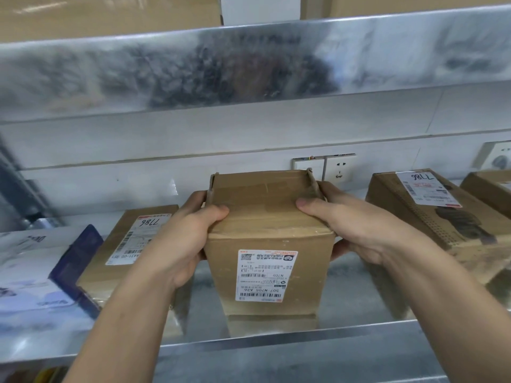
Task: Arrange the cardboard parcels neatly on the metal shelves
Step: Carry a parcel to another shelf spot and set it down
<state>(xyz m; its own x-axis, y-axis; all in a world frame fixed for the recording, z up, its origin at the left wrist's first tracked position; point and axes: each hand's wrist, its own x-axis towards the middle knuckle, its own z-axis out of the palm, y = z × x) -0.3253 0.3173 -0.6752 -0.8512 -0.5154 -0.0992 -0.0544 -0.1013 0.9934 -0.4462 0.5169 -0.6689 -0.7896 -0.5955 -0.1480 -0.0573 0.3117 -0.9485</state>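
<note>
Both in a closed grip: left hand [179, 239] and right hand [359, 228] clasp the middle parcel [265, 214], thumbs curled over its top, fingers wrapped round its sides. It stands upright on the metal shelf [348, 299] between two flat parcels. Its front label [265, 276], upside down, reads "507-N705 A26". The left parcel [121, 261] and right parcel [414, 225] each bear handwritten "7786". A wall socket [338, 168] is behind.

Centre parcel [265, 217] upright on metal shelf [359, 299], white label facing front, inverted. Left parcel [132, 239] at 9 o'clock, right parcel [420, 217] at 3 o'clock.
</note>
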